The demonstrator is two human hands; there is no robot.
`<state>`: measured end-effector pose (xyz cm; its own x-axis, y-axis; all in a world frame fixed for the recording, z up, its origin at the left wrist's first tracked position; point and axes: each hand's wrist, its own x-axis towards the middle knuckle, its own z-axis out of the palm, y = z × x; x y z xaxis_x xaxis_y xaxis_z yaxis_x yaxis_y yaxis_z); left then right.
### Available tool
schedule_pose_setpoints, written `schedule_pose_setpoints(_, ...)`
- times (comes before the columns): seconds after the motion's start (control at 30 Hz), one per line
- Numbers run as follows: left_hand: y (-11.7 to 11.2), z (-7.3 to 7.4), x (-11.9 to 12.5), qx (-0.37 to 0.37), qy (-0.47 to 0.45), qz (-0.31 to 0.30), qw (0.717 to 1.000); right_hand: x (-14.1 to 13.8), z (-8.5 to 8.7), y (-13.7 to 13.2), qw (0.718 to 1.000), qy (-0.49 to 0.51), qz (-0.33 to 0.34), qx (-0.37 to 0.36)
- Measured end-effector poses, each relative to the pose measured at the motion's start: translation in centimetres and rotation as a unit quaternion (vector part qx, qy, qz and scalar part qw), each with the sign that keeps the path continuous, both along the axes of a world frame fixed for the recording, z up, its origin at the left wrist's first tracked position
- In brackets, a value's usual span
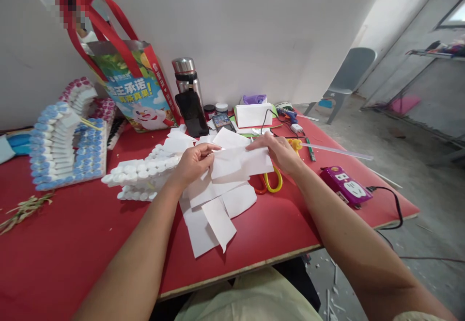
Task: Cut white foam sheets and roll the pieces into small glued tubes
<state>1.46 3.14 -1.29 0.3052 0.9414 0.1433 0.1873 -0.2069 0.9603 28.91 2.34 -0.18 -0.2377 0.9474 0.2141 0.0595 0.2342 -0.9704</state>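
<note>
Between my two hands a piece of white paper (pixel 241 162) is stretched out above the red table. My left hand (pixel 195 162) pinches its left end. At its right end, my right hand (pixel 278 151) grips it between thumb and fingers. Several loose white paper pieces (pixel 220 221) lie overlapping below and behind it. Left of the pile, partly behind my left forearm, is a structure of white rolled pieces (pixel 141 173). The yellow and red handles of scissors (pixel 274 180) show beneath my right hand; the blades are hidden.
A shopping bag (pixel 140 88), a steel flask (pixel 186 76) and a propped black phone (pixel 192 113) stand at the back. Blue and white rolled pieces (pixel 69 146) are stacked left. A purple power socket (pixel 345 186) with a cord sits right, near a glue gun (pixel 286 115).
</note>
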Motion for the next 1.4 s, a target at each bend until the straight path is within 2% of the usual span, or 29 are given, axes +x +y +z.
schedule_pose_setpoints(0.1,0.0,0.1,0.1,0.03,-0.002,0.01,0.999,-0.1,-0.5,0.3,1.0,0.009,-0.019,-0.019)
schedule_pose_setpoints(0.23,-0.4,0.5,0.3,0.068,0.033,0.058,0.995,-0.2,-1.1,0.7,0.999,-0.01,-0.029,-0.013)
schedule_pose_setpoints(0.4,-0.9,0.7,0.8,0.054,0.008,0.092,0.994,-0.1,-1.4,0.9,1.0,0.009,-0.007,-0.014)
schedule_pose_setpoints(0.5,-0.7,0.2,1.3,0.058,-0.006,0.112,0.992,-0.3,-1.3,0.8,0.998,0.054,0.007,-0.045)
schedule_pose_setpoints(0.6,-0.4,-0.4,1.7,0.096,0.03,0.144,0.984,-0.6,-1.2,0.6,0.99,0.099,0.009,-0.099)
schedule_pose_setpoints(0.67,-0.4,-0.4,1.9,0.089,0.001,0.135,0.987,-1.0,-1.2,0.5,0.984,0.124,-0.001,-0.129)
schedule_pose_setpoints(0.77,-0.6,0.0,2.0,0.017,-0.116,0.08,0.99,-1.5,-1.4,0.5,0.976,0.161,-0.032,-0.143)
schedule_pose_setpoints(0.87,-0.7,0.1,2.1,-0.051,-0.164,0.047,0.984,-1.9,-1.4,0.5,0.973,0.172,-0.045,-0.149)
schedule_pose_setpoints(0.97,-0.7,-0.2,2.1,-0.054,-0.164,0.062,0.983,-2.2,-1.2,0.1,0.974,0.165,-0.022,-0.154)
schedule_pose_setpoints(1.13,-1.0,-0.1,2.3,0.018,-0.129,0.103,0.986,-2.3,-1.2,-0.3,0.973,0.172,0.048,-0.145)
schedule_pose_setpoints(1.27,-1.2,0.3,2.4,0.005,-0.083,0.09,0.992,-2.0,-1.5,-0.1,0.977,0.161,0.064,-0.125)
schedule_pose_setpoints(1.4,-1.3,0.4,2.4,0.005,-0.091,0.062,0.994,-1.9,-1.6,0.0,0.986,0.116,0.043,-0.114)
